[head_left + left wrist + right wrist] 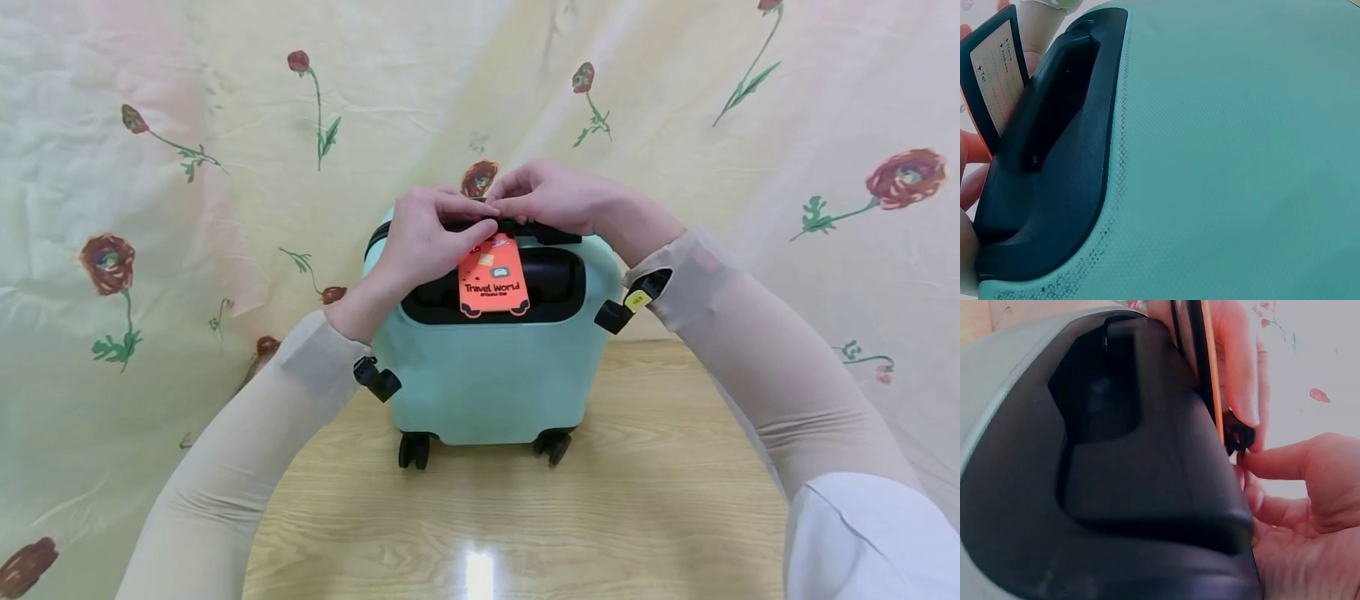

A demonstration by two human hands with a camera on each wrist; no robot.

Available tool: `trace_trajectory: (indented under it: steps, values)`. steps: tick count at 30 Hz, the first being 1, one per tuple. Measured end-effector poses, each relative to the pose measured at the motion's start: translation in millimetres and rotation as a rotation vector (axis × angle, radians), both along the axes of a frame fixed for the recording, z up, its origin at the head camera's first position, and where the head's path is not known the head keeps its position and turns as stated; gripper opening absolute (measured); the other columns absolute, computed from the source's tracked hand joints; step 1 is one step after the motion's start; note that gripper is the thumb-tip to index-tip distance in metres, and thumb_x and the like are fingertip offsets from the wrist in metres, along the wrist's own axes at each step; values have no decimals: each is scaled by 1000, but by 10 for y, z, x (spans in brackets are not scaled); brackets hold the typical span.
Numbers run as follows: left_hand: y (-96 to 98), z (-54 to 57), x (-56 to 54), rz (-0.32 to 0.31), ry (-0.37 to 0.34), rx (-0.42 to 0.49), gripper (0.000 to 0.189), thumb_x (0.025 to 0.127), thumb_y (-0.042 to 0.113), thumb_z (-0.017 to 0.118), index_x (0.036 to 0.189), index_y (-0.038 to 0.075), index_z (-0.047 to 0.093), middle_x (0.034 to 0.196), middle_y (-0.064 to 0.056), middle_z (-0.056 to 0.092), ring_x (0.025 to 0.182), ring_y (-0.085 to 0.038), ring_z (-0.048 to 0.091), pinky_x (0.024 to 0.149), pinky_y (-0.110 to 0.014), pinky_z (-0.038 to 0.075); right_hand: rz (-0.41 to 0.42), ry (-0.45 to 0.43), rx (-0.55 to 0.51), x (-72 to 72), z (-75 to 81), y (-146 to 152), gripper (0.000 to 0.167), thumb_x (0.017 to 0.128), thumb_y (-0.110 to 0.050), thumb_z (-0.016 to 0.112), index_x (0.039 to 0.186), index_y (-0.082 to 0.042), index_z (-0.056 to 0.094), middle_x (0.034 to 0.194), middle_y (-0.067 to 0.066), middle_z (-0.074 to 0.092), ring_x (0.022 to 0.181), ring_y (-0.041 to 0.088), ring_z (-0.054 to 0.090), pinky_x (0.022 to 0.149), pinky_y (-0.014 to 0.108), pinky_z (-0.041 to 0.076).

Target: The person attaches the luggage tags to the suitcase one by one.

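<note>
A mint-green suitcase (487, 379) stands upright with an orange luggage tag (493, 279) against its black handle recess (558, 279). The tag's front reads "Travel World". In the left wrist view the back of the tag (999, 78) shows lines for name, address and tel. Above the tag, my left hand (427, 229) and right hand (558, 196) meet fingertip to fingertip at the suitcase's top. Between them, in the right wrist view, both pinch the tag's small black strap (1241, 434). The left fingers (1238, 369) come from above it, and the right thumb presses from the side.
Black wheels (553, 446) hold the suitcase on a wood-grain surface (517, 508). Behind and to both sides hangs a pale cloth (420, 83) printed with red flowers. Each wrist carries a small black camera on a strap.
</note>
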State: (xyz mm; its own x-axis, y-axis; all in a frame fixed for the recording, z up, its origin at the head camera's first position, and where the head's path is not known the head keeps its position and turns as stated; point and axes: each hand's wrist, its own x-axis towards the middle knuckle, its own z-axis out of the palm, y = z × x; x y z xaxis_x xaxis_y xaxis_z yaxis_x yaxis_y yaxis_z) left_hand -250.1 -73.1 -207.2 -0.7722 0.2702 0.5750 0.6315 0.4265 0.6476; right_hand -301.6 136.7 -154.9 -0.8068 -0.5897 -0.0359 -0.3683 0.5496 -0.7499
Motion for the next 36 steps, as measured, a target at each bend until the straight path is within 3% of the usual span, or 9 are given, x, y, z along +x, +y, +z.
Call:
trace_trajectory:
  steps: [6, 13, 17, 20, 24, 29, 36]
  values:
    - [29, -2, 2, 10, 3, 19, 20, 97, 20, 79, 114, 10, 85, 109, -10, 80, 97, -18, 73, 79, -24, 57, -46, 14, 7, 42, -15, -31, 28, 113, -27, 51, 124, -5, 64, 79, 0, 47, 77, 17, 48, 72, 27, 39]
    - [57, -4, -22, 28, 12, 40, 20, 97, 20, 78, 114, 10, 85, 108, -10, 81, 92, -18, 78, 79, -22, 57, -126, 55, -70, 93, -72, -88, 27, 114, -28, 46, 125, -7, 58, 78, -1, 46, 74, 18, 45, 72, 28, 37]
    - [52, -4, -23, 12, 38, 33, 22, 95, 17, 81, 115, 9, 84, 111, -10, 81, 95, -20, 78, 84, -24, 59, -121, 58, -148, 89, -100, -81, 23, 113, -22, 49, 125, -6, 61, 82, -2, 56, 78, 18, 49, 75, 26, 42]
    - [42, -1, -20, 1, 43, 33, 20, 94, 16, 81, 112, 8, 85, 110, -11, 80, 97, -19, 76, 84, -24, 59, -97, 56, -182, 69, -113, -56, 24, 111, -20, 53, 126, -6, 66, 97, -3, 68, 89, 20, 54, 81, 27, 46]
    - [32, 6, -12, -10, 13, 38, 21, 93, 16, 83, 112, 7, 85, 111, -11, 80, 100, -18, 72, 83, -25, 57, -74, 55, -200, 38, -127, -38, 24, 108, -20, 60, 124, -8, 73, 106, -4, 75, 100, 22, 58, 84, 27, 48]
    - [41, 31, -1, 16, -59, 44, 20, 91, 18, 85, 109, 9, 86, 115, -10, 81, 104, -18, 72, 83, -25, 57, -86, 52, -218, 41, -152, -39, 19, 107, -18, 63, 117, -8, 76, 103, -3, 77, 101, 23, 60, 85, 28, 50]
    - [49, 80, 22, 60, -171, 56, 16, 93, 21, 84, 106, 12, 87, 108, -9, 83, 92, -15, 73, 74, -25, 56, -143, 108, -235, 109, -195, -68, 17, 107, -17, 62, 116, -8, 73, 107, -1, 76, 107, 22, 62, 88, 29, 50]
